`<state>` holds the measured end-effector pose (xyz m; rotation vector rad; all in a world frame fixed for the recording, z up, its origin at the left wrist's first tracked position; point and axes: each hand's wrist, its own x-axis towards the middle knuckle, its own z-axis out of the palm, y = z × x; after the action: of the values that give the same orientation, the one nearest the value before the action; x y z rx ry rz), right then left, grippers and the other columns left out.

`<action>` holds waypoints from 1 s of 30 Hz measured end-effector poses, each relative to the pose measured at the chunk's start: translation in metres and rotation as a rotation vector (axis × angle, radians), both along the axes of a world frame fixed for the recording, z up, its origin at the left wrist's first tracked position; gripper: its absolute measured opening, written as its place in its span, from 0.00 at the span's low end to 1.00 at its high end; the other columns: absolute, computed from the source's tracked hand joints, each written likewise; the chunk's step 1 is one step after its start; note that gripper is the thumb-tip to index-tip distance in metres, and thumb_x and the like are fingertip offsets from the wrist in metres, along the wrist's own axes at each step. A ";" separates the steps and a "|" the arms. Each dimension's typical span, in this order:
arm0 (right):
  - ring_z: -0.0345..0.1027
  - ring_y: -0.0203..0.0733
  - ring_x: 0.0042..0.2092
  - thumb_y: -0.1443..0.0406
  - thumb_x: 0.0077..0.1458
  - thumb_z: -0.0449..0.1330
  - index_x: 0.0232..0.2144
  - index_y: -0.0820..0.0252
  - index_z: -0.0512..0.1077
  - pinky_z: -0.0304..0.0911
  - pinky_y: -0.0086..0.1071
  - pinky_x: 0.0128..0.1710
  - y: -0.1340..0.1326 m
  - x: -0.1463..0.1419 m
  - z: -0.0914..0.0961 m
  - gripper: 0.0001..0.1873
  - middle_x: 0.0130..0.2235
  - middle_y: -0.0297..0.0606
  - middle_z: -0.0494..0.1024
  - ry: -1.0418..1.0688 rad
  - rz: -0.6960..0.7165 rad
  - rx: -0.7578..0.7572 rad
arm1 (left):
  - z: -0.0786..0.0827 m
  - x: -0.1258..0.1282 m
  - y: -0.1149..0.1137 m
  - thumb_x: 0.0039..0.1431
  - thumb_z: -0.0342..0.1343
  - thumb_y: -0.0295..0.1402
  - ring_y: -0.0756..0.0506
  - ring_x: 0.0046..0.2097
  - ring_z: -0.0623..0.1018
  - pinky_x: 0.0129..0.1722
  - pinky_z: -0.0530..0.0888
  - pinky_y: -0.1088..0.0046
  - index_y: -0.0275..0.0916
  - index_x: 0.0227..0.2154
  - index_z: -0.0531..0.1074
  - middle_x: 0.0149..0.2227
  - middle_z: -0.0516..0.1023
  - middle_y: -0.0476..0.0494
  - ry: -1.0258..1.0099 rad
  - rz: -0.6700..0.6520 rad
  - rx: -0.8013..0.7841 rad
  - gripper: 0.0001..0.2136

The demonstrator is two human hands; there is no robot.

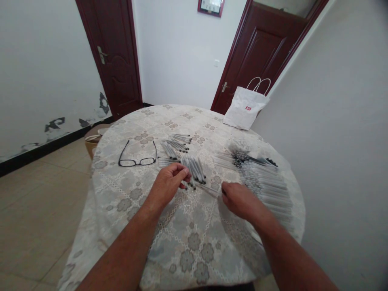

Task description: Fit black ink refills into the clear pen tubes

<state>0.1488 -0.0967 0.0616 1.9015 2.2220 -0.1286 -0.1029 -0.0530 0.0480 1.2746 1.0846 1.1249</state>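
Observation:
My left hand (173, 178) is over a group of slim clear pen barrels (194, 169) with dark ends. Its thumb and fingers are curled together; what is between them, if anything, is hidden. To the right, my right hand (238, 197) is closed in a pinch on a small black pen part (223, 190), low over the cloth. A single pen barrel (208, 188) lies slanted between the two hands. Beyond the right hand spreads a large pile of clear tubes (274, 188), with small black pieces (240, 157) heaped at its far left.
A patterned cloth covers the round table (194, 242). Black-framed glasses (138, 162) lie left of the barrels. At the back right edge stands a white paper bag (246, 108). A stool (91, 141) is by the table's left side; a wall rises close on the right.

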 end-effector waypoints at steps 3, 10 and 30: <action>0.74 0.44 0.38 0.65 0.61 0.53 0.34 0.58 0.74 0.60 0.32 0.37 -0.011 0.023 0.023 0.09 0.36 0.43 0.81 0.167 -0.018 0.072 | -0.001 0.001 0.000 0.56 0.60 0.44 0.42 0.36 0.81 0.29 0.75 0.70 0.37 0.33 0.74 0.35 0.82 0.40 -0.006 -0.009 -0.003 0.13; 0.71 0.41 0.29 0.54 0.61 0.58 0.39 0.56 0.75 0.64 0.33 0.31 -0.011 0.017 0.032 0.14 0.29 0.36 0.78 0.815 -0.247 0.533 | -0.006 0.002 0.000 0.60 0.59 0.45 0.42 0.38 0.81 0.29 0.75 0.71 0.36 0.36 0.75 0.36 0.82 0.38 -0.040 -0.074 -0.040 0.15; 0.58 0.33 0.21 0.40 0.60 0.55 0.28 0.58 0.69 0.54 0.26 0.19 0.018 -0.063 -0.053 0.28 0.22 0.29 0.67 1.677 -0.346 0.024 | -0.016 0.011 0.001 0.50 0.70 0.43 0.50 0.28 0.77 0.26 0.73 0.76 0.34 0.35 0.78 0.30 0.79 0.44 -0.345 -0.035 -0.203 0.17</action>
<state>0.0859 -0.0784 0.0086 2.4585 2.3043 -2.4941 -0.0922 -0.0517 0.0317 0.8979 0.8877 1.1278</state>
